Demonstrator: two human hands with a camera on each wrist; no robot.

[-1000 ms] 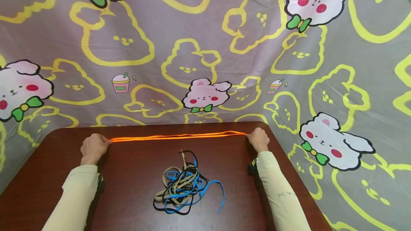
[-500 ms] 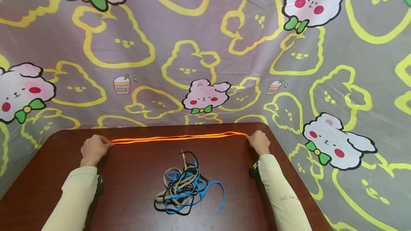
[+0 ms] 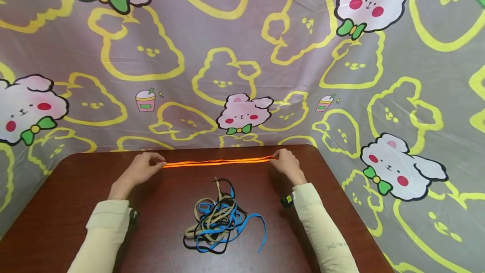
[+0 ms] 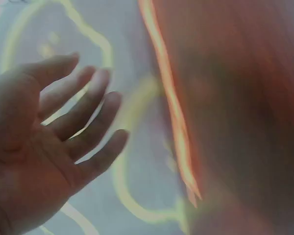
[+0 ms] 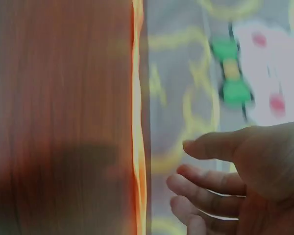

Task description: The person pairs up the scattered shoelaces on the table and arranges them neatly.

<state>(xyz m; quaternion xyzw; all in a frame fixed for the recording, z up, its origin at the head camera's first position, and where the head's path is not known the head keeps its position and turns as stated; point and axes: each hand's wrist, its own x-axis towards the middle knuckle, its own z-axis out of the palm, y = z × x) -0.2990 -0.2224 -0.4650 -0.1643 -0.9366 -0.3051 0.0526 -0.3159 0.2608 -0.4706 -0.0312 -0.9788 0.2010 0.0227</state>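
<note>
A bright orange shoelace [image 3: 217, 162], doubled into two strands, lies stretched along the far edge of the table. My left hand [image 3: 142, 168] is over its left part in the head view. Seen from the left wrist, that hand [image 4: 44, 132] has relaxed, spread fingers, apart from the orange lace [image 4: 174, 107]. Over the lace's right part is my right hand [image 3: 288, 165]. In the right wrist view its fingers [image 5: 210, 198] are loosely bent with nothing between them, beside the lace [image 5: 138, 122]. Both outer ends of the lace are hidden behind the hands in the head view.
A tangled pile of blue, black and tan shoelaces [image 3: 214, 222] lies mid-table, nearer me, one blue end [image 3: 263, 235] trailing right. The brown wooden table [image 3: 159, 222] has rounded far corners. A printed cloth [image 3: 227, 24] hangs behind it and along the sides.
Both hands have let go of the orange lace's ends and moved inward along it, the left one to the right, the right one to the left. The tangled pile has stayed put.
</note>
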